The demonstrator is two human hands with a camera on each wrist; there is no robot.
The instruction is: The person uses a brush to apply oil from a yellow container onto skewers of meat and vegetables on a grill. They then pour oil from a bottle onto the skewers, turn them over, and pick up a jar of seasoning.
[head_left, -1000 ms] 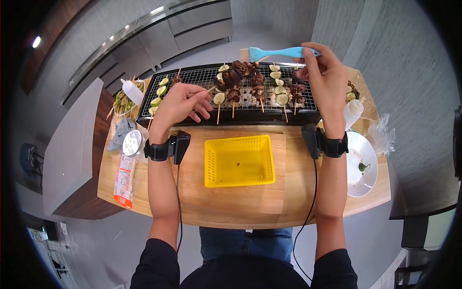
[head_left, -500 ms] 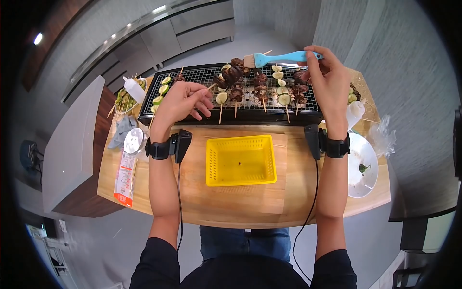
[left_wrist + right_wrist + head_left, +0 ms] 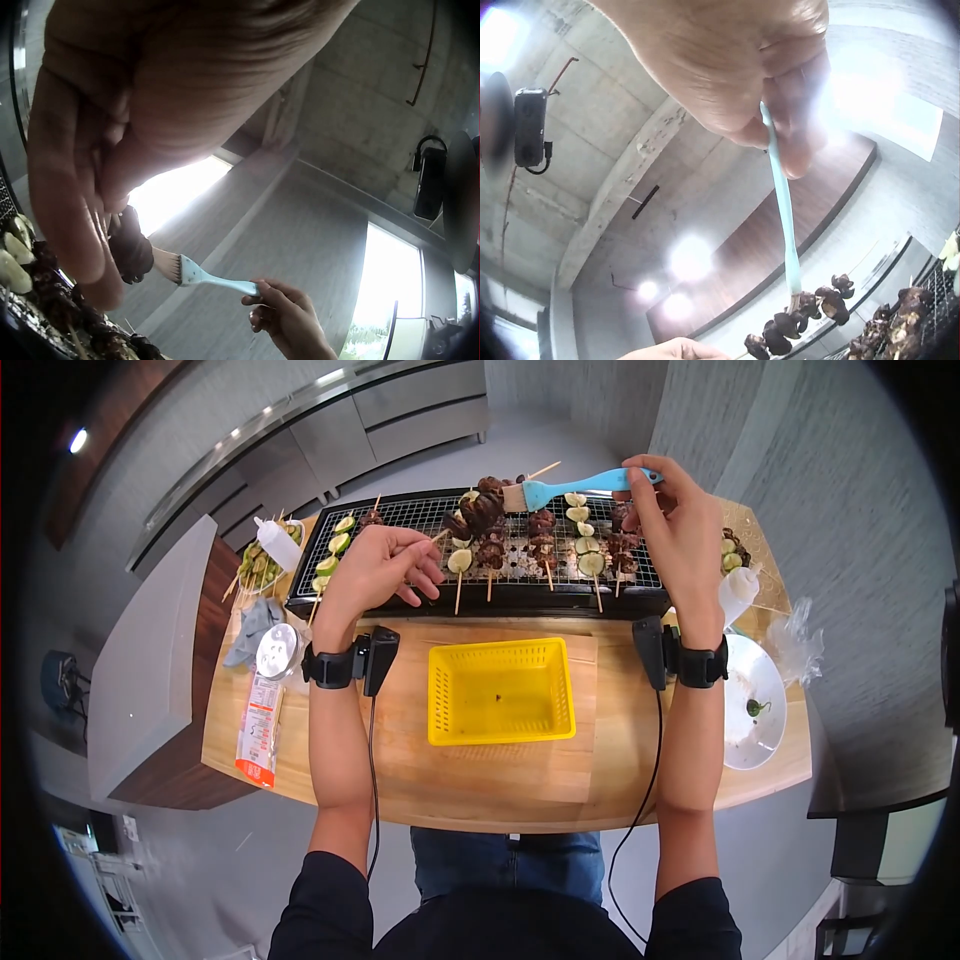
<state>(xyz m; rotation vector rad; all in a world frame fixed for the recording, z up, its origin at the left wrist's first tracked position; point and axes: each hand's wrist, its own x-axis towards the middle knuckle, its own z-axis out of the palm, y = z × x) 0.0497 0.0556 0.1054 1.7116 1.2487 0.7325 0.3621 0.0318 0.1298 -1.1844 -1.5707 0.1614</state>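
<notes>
My left hand [image 3: 385, 565] pinches the near end of a wooden skewer threaded with dark browned pieces [image 3: 482, 512], raised over the black grill [image 3: 470, 604]. The handle of a light-blue basting brush [image 3: 580, 485] is held between the thumb and fingers of my right hand [image 3: 682, 535]. Its pale bristles rest against the dark pieces near the skewer's far end, as both the left wrist view and the right wrist view show. Below, on the wire grate, lie several more skewers, some with dark pieces [image 3: 541, 540] and others with pale green slices [image 3: 589, 550].
In front of the grill stands a yellow basket [image 3: 500, 736] on the wooden table. To the left are a shaker with a white lid [image 3: 278, 650], a grey cloth [image 3: 255, 630] and a squeeze bottle [image 3: 277, 545]. A white plate [image 3: 742, 745] and another squeeze bottle [image 3: 738, 592] stand right.
The brush has come down and toward me, its bristles shifting onto the far part of the raised skewer, whose pointed tip now shows beyond. My left hand stays nearly in place.
</notes>
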